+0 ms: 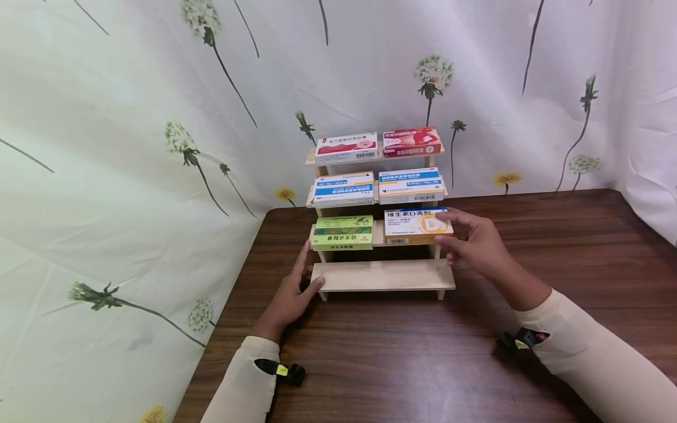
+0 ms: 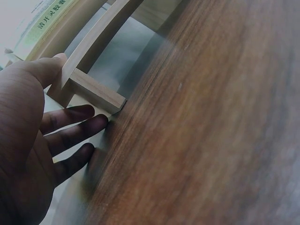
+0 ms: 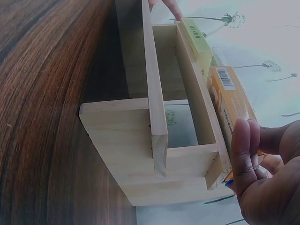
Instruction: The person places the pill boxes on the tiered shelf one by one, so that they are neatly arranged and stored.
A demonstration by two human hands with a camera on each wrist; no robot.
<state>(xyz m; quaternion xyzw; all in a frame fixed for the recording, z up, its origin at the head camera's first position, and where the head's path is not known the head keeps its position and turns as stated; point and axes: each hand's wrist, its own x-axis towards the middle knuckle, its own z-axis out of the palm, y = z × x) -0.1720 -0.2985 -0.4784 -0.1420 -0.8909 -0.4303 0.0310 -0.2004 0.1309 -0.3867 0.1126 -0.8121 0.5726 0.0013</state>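
Note:
A stepped wooden rack (image 1: 383,275) stands on the table, medicine boxes on its upper three steps and a bare lowest step. My right hand (image 1: 478,247) pinches the right end of a white and orange vitamin D drops box (image 1: 409,227) on the third step down; that box also shows in the right wrist view (image 3: 232,96). Beside the rack's left side is my left hand (image 1: 290,298), fingers loosely extended. Its thumb touches the end of the lowest step in the left wrist view (image 2: 28,126). A green medicine box (image 1: 342,232) lies near its fingertips.
Two blue and white boxes (image 1: 344,189) occupy the second step. On the top step lie a white and red box (image 1: 346,147) and a red box (image 1: 411,142). Dandelion-print cloth (image 1: 359,76) hangs behind and left of the dark wooden table (image 1: 381,358).

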